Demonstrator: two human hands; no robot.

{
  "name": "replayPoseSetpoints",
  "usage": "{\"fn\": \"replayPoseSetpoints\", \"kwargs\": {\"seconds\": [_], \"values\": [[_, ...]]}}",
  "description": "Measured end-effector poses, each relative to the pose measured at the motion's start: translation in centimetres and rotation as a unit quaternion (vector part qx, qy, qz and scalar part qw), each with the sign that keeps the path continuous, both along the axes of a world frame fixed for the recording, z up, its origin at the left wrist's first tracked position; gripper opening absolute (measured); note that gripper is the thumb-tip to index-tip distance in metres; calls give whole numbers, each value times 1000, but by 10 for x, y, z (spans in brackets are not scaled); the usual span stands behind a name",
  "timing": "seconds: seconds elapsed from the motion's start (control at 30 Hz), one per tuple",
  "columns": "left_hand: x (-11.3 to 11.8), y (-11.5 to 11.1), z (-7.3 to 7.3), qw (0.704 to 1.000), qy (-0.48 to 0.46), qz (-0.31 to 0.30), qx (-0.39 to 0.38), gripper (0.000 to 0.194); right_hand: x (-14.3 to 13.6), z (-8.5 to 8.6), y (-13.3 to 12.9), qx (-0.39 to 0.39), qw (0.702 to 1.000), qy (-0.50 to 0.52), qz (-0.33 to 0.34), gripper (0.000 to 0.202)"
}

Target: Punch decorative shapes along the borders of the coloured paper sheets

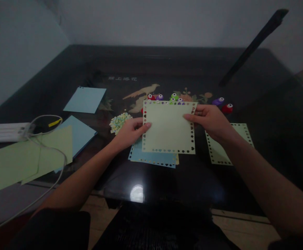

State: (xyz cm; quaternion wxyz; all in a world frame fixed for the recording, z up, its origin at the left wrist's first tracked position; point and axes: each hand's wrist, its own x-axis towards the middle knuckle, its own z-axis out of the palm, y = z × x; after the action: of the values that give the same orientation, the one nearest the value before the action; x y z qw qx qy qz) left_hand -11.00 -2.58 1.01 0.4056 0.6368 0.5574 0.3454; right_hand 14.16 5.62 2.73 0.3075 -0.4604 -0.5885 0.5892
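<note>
A pale green square sheet of paper (169,128) is held up above the table, its border punched with small hearts, stars and other shapes. My left hand (134,130) pinches its left edge, thumb on the front. On the right edge, my right hand (210,119) grips it near the top corner, a ring on one finger. Below it lies a punched blue sheet (151,159) with a yellow sheet's edge showing. Under my right forearm is another punched green sheet (221,152). Several red, purple and green craft punches (174,97) stand behind the held sheet, partly hidden by it.
Paper confetti (118,121) is heaped beside my left hand. To the left lie blue sheets (85,100), plain green sheets (13,163) and a white power strip (7,132) with a looping cable. A purple punch (218,101) and a red punch (227,108) stand at right.
</note>
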Motion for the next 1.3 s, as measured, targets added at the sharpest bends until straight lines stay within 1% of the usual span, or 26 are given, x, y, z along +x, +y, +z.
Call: {"fn": "replayPoseSetpoints", "kwargs": {"seconds": [0.07, 0.13, 0.23, 0.37, 0.5, 0.57, 0.63, 0.77, 0.9, 1.03, 1.2, 1.3], "values": [[2, -3, 1, 1000, 13, -11, -22, 30, 1, 4, 0, 8, 1000, 2, -15, 20], [4, -4, 1, 1000, 23, -2, -16, 28, 1, 7, 0, 21, 1000, -9, -17, 17], [4, -4, 2, 1000, 11, 26, -11, 25, 2, 8, 0, 29, 999, -33, 9, 19], [4, -3, 4, 999, -2, 47, -21, 21, 2, 7, 0, 9, 998, -36, 46, 21], [4, -3, 4, 999, 10, 39, -24, 23, 3, 7, 0, 8, 998, -35, 48, 14], [3, -3, 2, 999, 14, 35, -26, 23, 3, 7, -1, 7, 998, -36, 46, 13], [3, -4, 1, 999, -3, 31, -36, 23, 3, 7, -1, 6, 998, -37, 40, 14], [3, -5, 1, 998, -28, 16, -60, 23, 2, 9, -2, 18, 998, -47, 31, 15], [3, -5, 3, 998, -8, -8, -70, 24, 3, 11, -2, 23, 998, -51, 27, 13], [3, -5, 6, 996, 23, -35, -84, 30, 5, 10, -1, 19, 999, -36, 34, 15], [3, -5, 10, 991, 37, -80, -99, 33, 6, 8, -1, 14, 999, -23, 36, 19], [3, -5, 10, 983, 39, -115, -134, 34, 6, 7, -1, 16, 998, -29, 47, 21]]}}
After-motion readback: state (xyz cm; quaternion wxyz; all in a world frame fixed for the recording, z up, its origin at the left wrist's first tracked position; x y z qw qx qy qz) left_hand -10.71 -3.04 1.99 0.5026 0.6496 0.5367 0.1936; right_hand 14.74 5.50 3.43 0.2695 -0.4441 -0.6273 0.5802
